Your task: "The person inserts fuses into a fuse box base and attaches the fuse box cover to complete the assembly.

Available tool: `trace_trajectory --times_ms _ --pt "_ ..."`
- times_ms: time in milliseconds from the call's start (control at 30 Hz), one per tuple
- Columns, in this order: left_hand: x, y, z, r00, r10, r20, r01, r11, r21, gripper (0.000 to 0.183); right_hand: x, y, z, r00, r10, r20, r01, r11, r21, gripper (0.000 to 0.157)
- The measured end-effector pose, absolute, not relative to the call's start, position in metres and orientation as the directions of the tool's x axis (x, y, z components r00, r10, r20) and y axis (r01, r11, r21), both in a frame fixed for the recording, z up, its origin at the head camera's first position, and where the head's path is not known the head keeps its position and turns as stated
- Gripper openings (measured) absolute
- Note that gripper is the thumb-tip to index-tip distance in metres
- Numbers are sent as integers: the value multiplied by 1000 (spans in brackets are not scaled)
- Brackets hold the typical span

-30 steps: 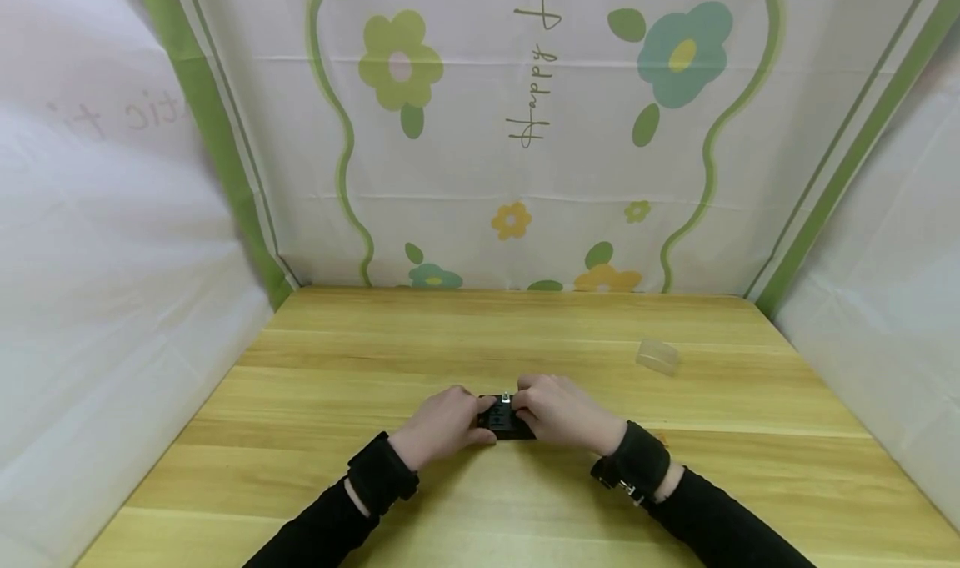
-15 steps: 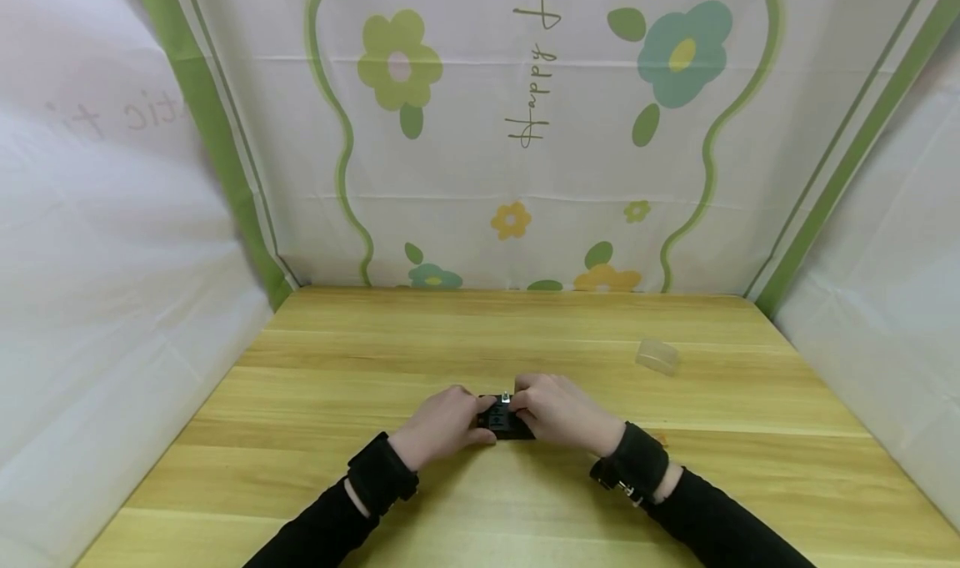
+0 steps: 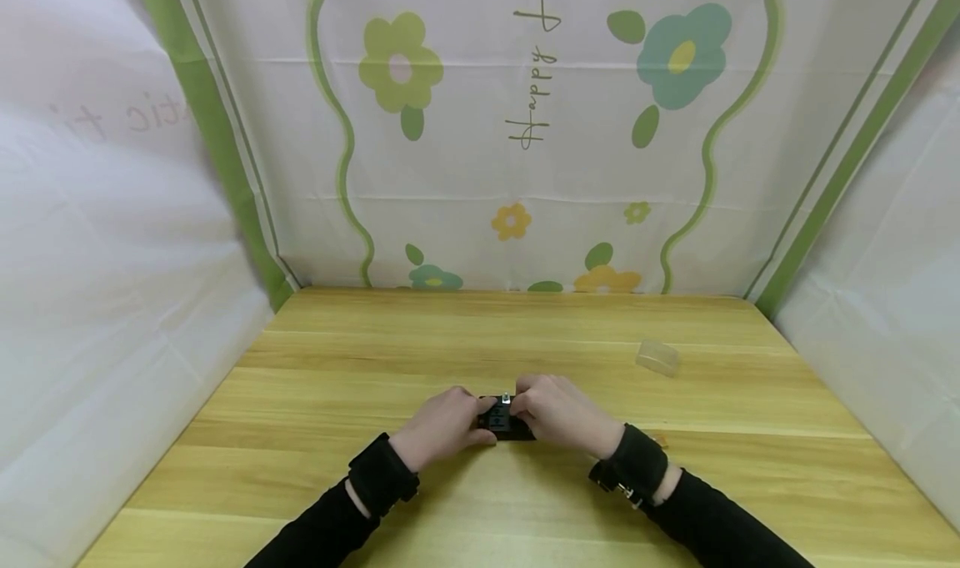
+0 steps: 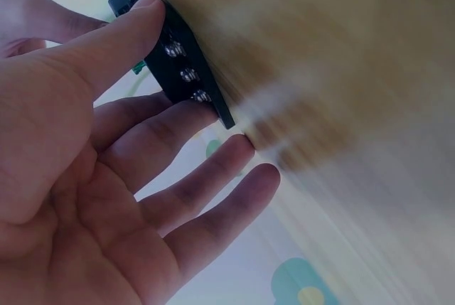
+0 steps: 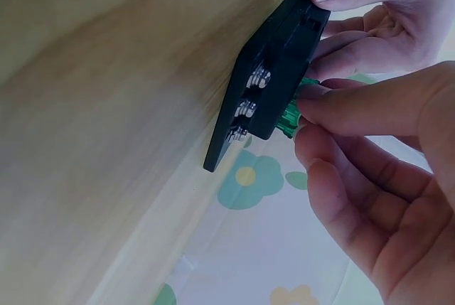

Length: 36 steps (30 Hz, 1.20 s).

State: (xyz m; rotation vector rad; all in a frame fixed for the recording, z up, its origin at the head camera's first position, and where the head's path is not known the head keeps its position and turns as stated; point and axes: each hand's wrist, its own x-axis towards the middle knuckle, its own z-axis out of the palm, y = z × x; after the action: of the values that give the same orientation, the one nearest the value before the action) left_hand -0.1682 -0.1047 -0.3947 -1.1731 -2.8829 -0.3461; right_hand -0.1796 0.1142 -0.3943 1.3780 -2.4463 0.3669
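A small black block [image 3: 497,418] with metal screw terminals [image 5: 245,108] sits at the middle of the wooden table. Thumb and fingers of my left hand [image 3: 444,424] pinch its left end. At the other end, my right hand [image 3: 564,414] pinches a small ribbed green piece [image 5: 288,119] between thumb and fingers, on the block's upper face. A shiny metal bit [image 3: 506,398] shows at the block's far edge. In the left wrist view, the black block [image 4: 160,70] hides most of the green piece, and the outer fingers of my left hand extend past it.
A clear curved plastic piece [image 3: 657,357] lies at the right on the wooden table [image 3: 360,334]. Near the right wrist strap, a small orange object [image 3: 660,439] is partly hidden. White fabric walls printed with flowers [image 3: 401,63] enclose the back and sides.
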Motion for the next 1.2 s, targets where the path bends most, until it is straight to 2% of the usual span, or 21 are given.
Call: trace_trajectory --times_ms 433,1200 --pt "-168 -105 -395 -710 695 114 702 688 184 28 -177 113 -390 -516 -771 373 -843 535 -58 19" --pt "-167 -104 -396 -723 685 91 688 702 184 30 -176 112 -392 -500 -779 377 -845 535 -15 22"
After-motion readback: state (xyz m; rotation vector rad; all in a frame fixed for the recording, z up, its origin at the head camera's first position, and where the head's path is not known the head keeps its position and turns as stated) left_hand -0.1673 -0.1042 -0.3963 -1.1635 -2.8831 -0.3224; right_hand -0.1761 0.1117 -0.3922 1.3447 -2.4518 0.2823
